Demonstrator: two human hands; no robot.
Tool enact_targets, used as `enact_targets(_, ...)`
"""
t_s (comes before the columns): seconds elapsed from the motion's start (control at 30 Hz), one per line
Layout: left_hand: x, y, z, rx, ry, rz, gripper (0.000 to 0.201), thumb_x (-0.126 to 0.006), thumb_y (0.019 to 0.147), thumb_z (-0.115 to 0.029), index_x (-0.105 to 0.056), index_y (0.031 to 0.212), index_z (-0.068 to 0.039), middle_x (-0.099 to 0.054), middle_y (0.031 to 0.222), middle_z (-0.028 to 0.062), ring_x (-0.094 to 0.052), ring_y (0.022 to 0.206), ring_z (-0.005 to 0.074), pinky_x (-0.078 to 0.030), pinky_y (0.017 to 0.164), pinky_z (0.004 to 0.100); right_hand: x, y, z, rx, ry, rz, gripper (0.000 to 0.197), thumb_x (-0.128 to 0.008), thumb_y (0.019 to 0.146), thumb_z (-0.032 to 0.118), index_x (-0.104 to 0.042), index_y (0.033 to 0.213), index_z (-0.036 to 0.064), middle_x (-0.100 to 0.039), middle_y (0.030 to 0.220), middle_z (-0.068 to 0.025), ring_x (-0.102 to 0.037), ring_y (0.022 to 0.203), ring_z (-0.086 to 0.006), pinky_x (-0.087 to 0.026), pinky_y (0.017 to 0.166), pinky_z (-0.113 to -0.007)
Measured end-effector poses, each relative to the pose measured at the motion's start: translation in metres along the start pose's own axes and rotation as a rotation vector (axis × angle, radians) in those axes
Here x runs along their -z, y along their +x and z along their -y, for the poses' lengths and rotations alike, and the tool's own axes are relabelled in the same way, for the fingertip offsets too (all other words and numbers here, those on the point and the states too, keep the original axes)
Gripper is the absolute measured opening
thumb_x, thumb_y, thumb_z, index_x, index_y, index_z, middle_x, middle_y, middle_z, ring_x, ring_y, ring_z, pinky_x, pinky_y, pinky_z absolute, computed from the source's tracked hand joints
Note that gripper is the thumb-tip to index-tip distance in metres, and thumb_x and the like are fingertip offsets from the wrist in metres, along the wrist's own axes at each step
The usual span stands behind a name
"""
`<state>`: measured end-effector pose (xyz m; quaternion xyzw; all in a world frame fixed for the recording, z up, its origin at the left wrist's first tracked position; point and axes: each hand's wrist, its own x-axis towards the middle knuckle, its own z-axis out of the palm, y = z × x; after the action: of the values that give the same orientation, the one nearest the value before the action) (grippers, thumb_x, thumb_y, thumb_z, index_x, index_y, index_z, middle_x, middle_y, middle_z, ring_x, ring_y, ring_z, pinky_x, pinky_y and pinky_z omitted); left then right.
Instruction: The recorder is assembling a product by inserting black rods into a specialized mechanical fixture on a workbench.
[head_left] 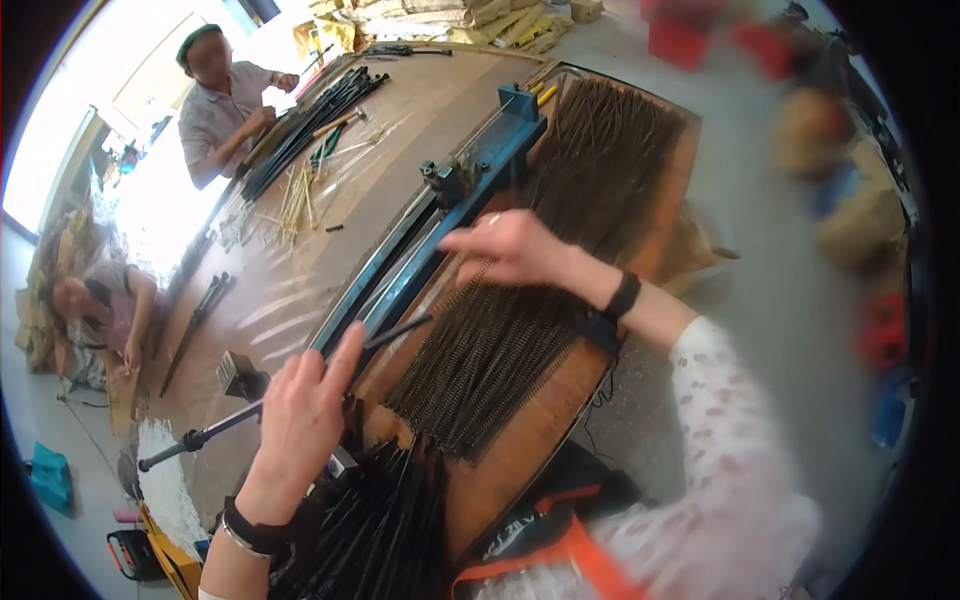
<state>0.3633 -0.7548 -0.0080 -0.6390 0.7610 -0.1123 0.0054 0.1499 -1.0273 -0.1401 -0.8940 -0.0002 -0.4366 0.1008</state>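
My left hand (305, 405) is closed round a long dark tube (222, 425) with a collar near its lower-left end; its index finger lies along the tube. My right hand (515, 250), a little blurred, pinches a long thin coil spring (462, 290). The spring slants down to the tube's upper-right end; whether its tip is inside cannot be made out. Beneath my right hand lies a thick layer of similar coil springs (490, 370). A long blue metal fixture (490, 185) with a clamp-like block runs beside them. Several black tubes (370, 520) are bunched below my left hand.
Across the wooden table (410, 110), a person (225, 110) stands by a pile of black rods (310, 135). A hammer (340, 123) and pale thin sticks (297, 200) lie nearby. Another person (105, 310) leans at the left edge. A small metal block (240, 375) stands near my left hand.
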Motion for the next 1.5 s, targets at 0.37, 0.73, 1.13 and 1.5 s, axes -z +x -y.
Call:
enact_targets(0.37,-0.018,-0.010,0.018,0.082,-0.026,-0.048,0.035,-0.060,0.078,0.003,-0.058,0.112,-0.003,-0.055,0.080,0.0112,-0.059,0.076,0.0307,-0.049,0.066,0.0410,-0.045,0.013,0.037,-0.237,-0.117,-0.038,0.039,-0.075,0.085,0.030,-0.067,0.117,0.0094,-0.066,0.075,-0.0075,-0.067,0.069,-0.0246,-0.053,0.065,-0.035)
enact_targets(0.73,0.001,-0.067,0.024,0.160,0.083,-0.152,0.031,-0.067,0.083,-0.005,-0.069,0.113,-0.014,-0.048,0.071,0.0081,-0.055,0.070,0.0265,-0.045,0.061,0.0399,-0.072,0.038,0.101,0.027,0.221,-0.173,0.039,-0.078,0.082,0.027,-0.071,0.119,0.0174,-0.057,0.070,-0.0023,-0.058,0.064,-0.0172,-0.047,0.056,-0.031)
enact_targets(1.13,0.055,-0.188,0.076,0.616,0.188,-0.341,0.018,-0.059,0.093,-0.001,-0.060,0.112,-0.001,-0.062,0.094,0.0219,-0.061,0.085,0.0409,-0.049,0.073,0.0443,-0.097,0.040,0.082,-0.150,0.128,-0.065,0.015,-0.066,0.093,0.014,-0.067,0.106,0.0062,-0.065,0.083,-0.0112,-0.064,0.075,-0.0271,-0.051,0.066,-0.037)
enact_targets(1.5,0.094,-0.279,0.070,0.827,0.193,-0.386,0.020,-0.059,0.097,-0.005,-0.062,0.116,0.001,-0.065,0.096,0.0217,-0.063,0.084,0.0387,-0.050,0.075,0.0398,-0.225,0.187,0.195,-0.037,0.905,0.325,0.011,-0.068,0.095,0.015,-0.069,0.100,0.0052,-0.072,0.085,-0.0018,-0.068,0.079,-0.0102,-0.054,0.072,-0.027)
